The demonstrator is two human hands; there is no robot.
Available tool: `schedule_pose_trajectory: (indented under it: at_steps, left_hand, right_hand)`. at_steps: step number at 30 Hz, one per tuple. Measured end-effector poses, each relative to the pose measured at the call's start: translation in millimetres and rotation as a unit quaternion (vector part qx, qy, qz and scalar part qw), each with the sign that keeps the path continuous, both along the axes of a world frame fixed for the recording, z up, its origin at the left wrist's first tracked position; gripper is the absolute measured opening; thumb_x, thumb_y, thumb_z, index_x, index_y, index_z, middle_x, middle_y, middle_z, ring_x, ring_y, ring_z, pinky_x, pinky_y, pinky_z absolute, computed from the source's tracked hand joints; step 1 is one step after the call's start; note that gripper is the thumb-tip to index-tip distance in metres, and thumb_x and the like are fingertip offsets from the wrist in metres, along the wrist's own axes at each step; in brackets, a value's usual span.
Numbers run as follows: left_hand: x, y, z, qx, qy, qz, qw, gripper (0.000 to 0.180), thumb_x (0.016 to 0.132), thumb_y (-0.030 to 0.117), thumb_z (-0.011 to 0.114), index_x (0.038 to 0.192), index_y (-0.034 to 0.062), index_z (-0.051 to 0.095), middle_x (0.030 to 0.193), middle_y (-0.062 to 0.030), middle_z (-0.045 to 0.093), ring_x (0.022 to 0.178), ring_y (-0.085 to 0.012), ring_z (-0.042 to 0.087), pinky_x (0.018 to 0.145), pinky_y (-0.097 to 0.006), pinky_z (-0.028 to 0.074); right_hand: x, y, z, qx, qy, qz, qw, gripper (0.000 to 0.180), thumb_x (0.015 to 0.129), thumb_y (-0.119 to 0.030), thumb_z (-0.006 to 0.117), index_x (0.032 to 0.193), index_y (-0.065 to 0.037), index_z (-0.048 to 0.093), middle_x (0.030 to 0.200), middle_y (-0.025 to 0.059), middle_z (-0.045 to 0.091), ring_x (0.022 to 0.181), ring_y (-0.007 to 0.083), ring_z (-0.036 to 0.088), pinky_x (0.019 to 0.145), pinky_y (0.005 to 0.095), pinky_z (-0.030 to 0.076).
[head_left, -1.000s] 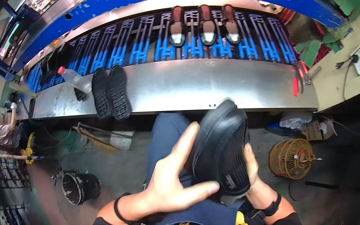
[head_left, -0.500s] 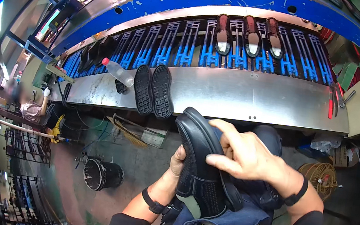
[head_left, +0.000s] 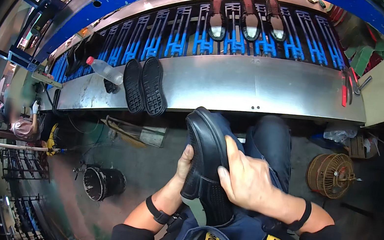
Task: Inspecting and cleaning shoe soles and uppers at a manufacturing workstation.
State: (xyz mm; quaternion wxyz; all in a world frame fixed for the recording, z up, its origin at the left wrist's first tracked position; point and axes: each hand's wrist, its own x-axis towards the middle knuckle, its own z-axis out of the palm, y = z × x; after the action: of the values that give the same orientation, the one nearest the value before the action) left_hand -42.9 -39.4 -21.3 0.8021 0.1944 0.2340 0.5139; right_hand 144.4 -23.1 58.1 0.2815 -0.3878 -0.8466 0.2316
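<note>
A black shoe (head_left: 209, 172) is held before my chest, toe up and tilted, with a grey patch at its heel end. My left hand (head_left: 180, 173) grips it from the left, thumb on the side and the other fingers hidden behind. My right hand (head_left: 250, 181) is closed on its right side, with the thumb against the upper and the forefinger along the sole edge. A black sole rim (head_left: 209, 122) curves round the toe. Two loose black soles (head_left: 133, 86) lie side by side on the metal ledge (head_left: 217, 81) beyond the shoe.
A clear bottle with a red cap (head_left: 105, 71) lies left of the soles. Three shoes (head_left: 249, 19) rest on the blue-and-black rack bars. Red-handled pliers (head_left: 344, 90) are at the ledge's right end. A bucket (head_left: 103, 183) and a round wicker cage (head_left: 331, 174) stand on the floor.
The sole's lower part stood out from the shoe at the right and no longer shows there. My right hand has shifted along the shoe's side. The view has swung slightly.
</note>
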Motion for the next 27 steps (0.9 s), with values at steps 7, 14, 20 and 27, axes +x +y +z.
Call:
schedule_pose_trajectory:
  at_steps: [7,14,20,27]
  left_hand:
    - [11,42,14,-0.136,0.074,-0.005,0.988,0.06,0.099,0.049,0.049,0.13,-0.0014,0.055,0.118,-0.0179,0.065,0.106,-0.0258,0.066,0.092,-0.04,0.055]
    - [-18,22,33,-0.063,0.247,-0.033,0.966,0.041,0.102,0.037,0.053,0.123,0.002,0.059,0.108,-0.0078,0.066,0.086,-0.0163,0.066,0.079,-0.035,0.054]
    - [4,34,13,0.282,0.412,0.173,0.849,0.046,0.104,0.038,0.048,0.123,-0.0009,0.063,0.11,-0.0082,0.061,0.096,-0.0148,0.062,0.084,-0.028,0.049]
    - [33,124,-38,0.0,0.332,0.038,0.942,0.04,0.102,0.036,0.055,0.112,-0.0009,0.068,0.097,-0.0051,0.069,0.088,-0.011,0.06,0.078,-0.026,0.048]
  right_hand:
    - [43,-46,-43,0.082,-0.046,0.028,0.995,0.07,0.071,-0.001,0.064,0.138,0.005,0.047,0.139,0.0293,0.042,0.126,0.0424,0.046,0.1,0.0507,0.043]
    - [15,26,19,0.204,0.246,0.172,0.932,0.066,0.072,-0.014,0.076,0.132,-0.008,0.05,0.138,0.023,0.049,0.126,0.0411,0.049,0.105,0.0536,0.038]
    - [13,91,-81,-0.404,0.227,-0.029,0.886,0.058,0.088,-0.019,0.073,0.139,-0.002,0.05,0.139,0.0186,0.053,0.123,0.0254,0.053,0.105,0.0367,0.042]
    - [31,119,-101,-0.476,0.313,-0.14,0.81,0.046,0.104,-0.042,0.048,0.111,0.0,0.065,0.103,0.0061,0.067,0.092,0.0133,0.06,0.083,0.0288,0.048]
